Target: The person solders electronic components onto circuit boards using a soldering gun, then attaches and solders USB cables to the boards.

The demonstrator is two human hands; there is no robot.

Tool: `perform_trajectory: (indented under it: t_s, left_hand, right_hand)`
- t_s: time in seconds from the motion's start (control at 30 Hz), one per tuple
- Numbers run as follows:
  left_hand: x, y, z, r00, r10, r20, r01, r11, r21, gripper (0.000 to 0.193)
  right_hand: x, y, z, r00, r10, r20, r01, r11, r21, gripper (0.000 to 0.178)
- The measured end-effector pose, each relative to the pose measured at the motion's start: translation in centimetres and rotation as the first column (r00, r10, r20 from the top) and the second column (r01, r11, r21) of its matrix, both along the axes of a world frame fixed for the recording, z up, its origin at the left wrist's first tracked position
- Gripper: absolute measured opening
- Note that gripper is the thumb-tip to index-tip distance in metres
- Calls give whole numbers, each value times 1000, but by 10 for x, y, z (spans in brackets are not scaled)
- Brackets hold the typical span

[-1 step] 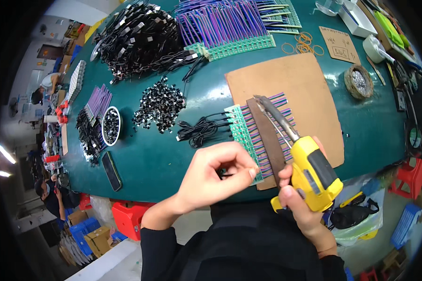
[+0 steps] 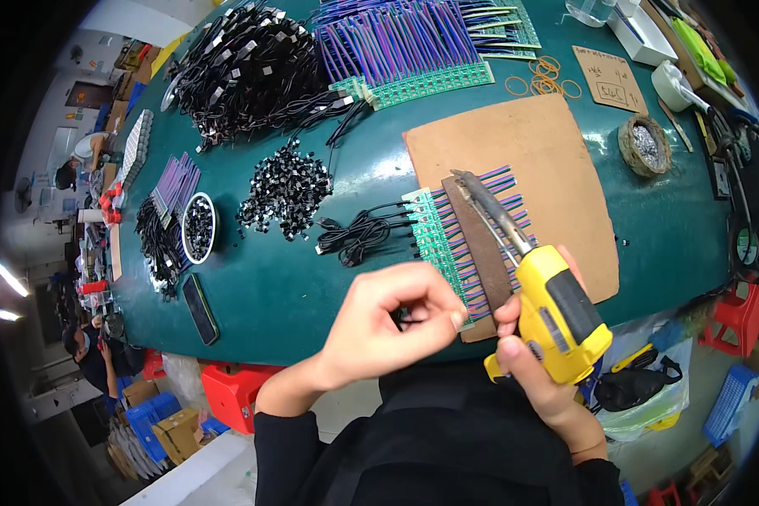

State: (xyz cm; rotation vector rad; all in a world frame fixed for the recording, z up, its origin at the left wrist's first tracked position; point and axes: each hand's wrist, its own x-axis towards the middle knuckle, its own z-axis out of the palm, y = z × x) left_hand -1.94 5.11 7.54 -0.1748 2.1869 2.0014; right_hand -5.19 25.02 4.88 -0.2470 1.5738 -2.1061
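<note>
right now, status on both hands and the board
Right hand gripping yellow soldering gun. Left hand pinched at green board. Brown bar across its wires.

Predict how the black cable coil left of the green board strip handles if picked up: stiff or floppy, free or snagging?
Black cable coil: probably floppy, given its loose, overlapping loops. It may not lift freely, since its leads reach the edge of the green board strip; a tug could drag that. Rolling seems unlikely, as it lies spread on the table.

Bright, glare on table [image 2: 379, 173], bent edges
</note>
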Motion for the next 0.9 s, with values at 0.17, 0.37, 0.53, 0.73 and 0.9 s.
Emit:
perform_trajectory:
  t_s: [0.17, 0.37, 0.53, 0.73, 0.9]
  left_hand:
    - [2, 14, 0, 992, -96, -78, 85, 987, -137, 3]
    - [14, 21, 1, 989, -127, -70, 111, 975, -194, 10]
    - [23, 18, -5, 990, -59, 130, 38, 987, 159, 10]
    - [1, -5, -16, 997, 52, -50, -64, 957, -282, 1]
    - [-26, -26, -52, 976, 163, -142, -214, 834, -509, 10]
  right_hand:
    - [3, -9, -4, 987, 2, -163, -1, 1000, 4, 76]
    - [12, -8, -5, 975, -52, -214, 77, 991, 110, 65]
    - [17, -4, -2, 981, 7, -193, 23, 988, 154, 63]
    - [11, 1, -8, 994, 27, 107, -26, 1000, -15, 79]
    - [12, 17, -14, 987, -12, 162, 16, 1000, -23, 78]
